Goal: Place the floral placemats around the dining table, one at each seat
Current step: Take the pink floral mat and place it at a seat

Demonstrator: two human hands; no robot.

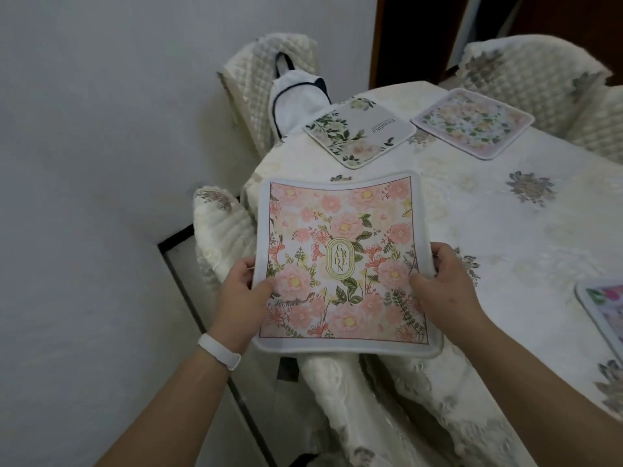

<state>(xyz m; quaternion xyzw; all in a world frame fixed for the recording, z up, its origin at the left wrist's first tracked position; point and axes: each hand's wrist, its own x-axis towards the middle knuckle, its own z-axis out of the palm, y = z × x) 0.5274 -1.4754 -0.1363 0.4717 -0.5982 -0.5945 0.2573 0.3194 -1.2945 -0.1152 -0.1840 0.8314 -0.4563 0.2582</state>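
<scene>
"GARDEN" is printed in gold letters, stacked within an oval emblem, at the centre of the pink floral placemat point(344, 261). Small lettering on the white floral placemat point(359, 136) cannot be read.

The near placemat point(344, 264) was pale pink with pink blooms, green leaves, a thin dark red line and a white border; at its middle sat a gold-and-green oval reading "GARDEN". The far left placemat point(359, 136) was cream with white and blush roses and dark green leaves. The far right placemat point(472, 123) showed faded pink flowers and green leaves inside a lilac edge. The right placemat point(603, 311) had a white border around bright pink and green. The worktop point(505, 224) cloth was cream with grey flower sprigs. The chair covers point(526, 72) were quilted ivory. The wristband point(219, 351) was white.
</scene>
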